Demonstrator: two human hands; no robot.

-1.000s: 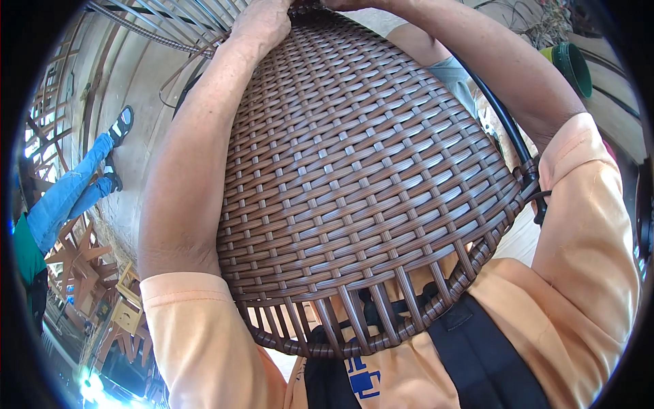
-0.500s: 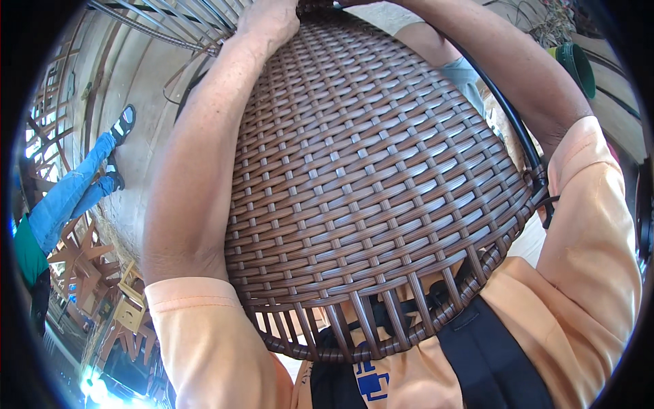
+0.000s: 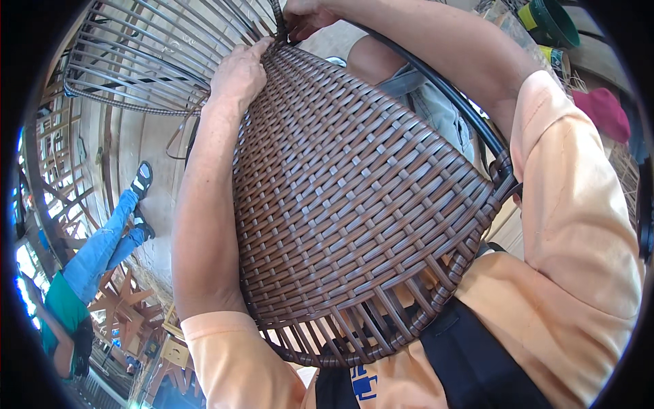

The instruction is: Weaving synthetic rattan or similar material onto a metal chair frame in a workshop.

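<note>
A brown wicker panel (image 3: 354,184), woven from flat glossy strands on a dark frame, leans against my chest and narrows away from me. Its near edge is a wrapped rim with open bars. My left hand (image 3: 238,73) presses on the far left edge of the weave, index finger stretched along it, the other fingers partly hidden. Just right of it, at the weave's narrow end, my right hand (image 3: 310,17) has its fingers bent around something dark that I cannot make out. A dark wrapped strip stands up between the hands.
Unwoven brown rods (image 3: 143,54) fan out at the far left within a curved rim. A person in blue jeans (image 3: 102,252) stands to the left, by brown star-shaped pieces (image 3: 129,307). At right are a dark green bucket (image 3: 548,24) and a crimson cloth-like item (image 3: 603,114).
The view has shifted, bringing more of the rods and both hands into sight. My left hand's index finger now stretches toward the weave's far end. The panel appears turned slightly.
</note>
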